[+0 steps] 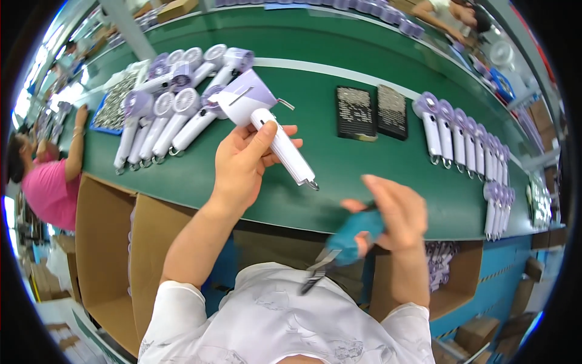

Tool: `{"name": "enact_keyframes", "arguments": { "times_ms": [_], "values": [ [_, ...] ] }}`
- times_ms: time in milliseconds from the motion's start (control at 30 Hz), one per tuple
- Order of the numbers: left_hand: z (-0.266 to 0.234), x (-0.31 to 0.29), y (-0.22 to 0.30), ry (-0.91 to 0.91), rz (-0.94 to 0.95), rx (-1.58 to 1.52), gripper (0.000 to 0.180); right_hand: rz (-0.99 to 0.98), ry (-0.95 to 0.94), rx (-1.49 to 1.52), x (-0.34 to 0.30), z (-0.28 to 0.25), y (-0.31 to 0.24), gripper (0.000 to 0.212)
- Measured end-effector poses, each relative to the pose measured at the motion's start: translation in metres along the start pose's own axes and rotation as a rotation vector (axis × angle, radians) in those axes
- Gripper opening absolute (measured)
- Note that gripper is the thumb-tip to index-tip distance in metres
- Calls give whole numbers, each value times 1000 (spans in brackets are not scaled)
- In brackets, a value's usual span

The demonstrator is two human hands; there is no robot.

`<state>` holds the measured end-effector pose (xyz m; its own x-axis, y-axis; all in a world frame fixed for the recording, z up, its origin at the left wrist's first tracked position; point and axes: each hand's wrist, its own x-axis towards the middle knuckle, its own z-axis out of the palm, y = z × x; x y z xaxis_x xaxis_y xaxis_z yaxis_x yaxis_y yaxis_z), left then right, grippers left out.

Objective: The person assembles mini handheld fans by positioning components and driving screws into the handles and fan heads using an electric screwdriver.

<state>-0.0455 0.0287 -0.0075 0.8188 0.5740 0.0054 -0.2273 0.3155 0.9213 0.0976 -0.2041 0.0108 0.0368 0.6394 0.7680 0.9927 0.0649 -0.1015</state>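
My left hand grips the white handle of what looks like a hair dryer, thumb along its front. Its pale purple, cone-shaped head points up and left; a thin metal piece juts from the head's right side, and a small metal loop ends the handle. Held above the table's near edge, it touches nothing else. Blurred by motion, my right hand is closed round the teal handles of what look like pliers. Their dark jaws point down and left, toward my shirt.
Similar dryers lie grouped at left beside a blue tray of small metal parts. Two black trays hold small pieces. More dryers line the green table's right side. Cardboard boxes stand below. A person in pink sits left.
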Motion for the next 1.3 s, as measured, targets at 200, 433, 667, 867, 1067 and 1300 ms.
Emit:
{"name": "enact_keyframes", "arguments": {
  "times_ms": [200, 433, 667, 867, 1067, 1300],
  "values": [
    [43, -6, -21, 57, 8, -162, 48, 2, 142, 18, -10, 40, -10, 58],
    [43, -13, -42, -121, 84, -276, 60, 83, 76, -7, -10, 31, -12, 53],
    [40, -1, -47, -290, -34, -288, 64, 194, 138, 130, -2, 34, -13, 57],
    [42, 3, -42, -205, 6, -223, 57, 473, 94, 263, 6, 27, -18, 44],
    [50, 19, -28, -157, -30, -82, 44, 803, 8, 469, 4, 26, -10, 50],
    [14, 81, -21, -168, -295, 199, 39, 564, 541, 764, 37, -6, 58, 22]
  ]
}}
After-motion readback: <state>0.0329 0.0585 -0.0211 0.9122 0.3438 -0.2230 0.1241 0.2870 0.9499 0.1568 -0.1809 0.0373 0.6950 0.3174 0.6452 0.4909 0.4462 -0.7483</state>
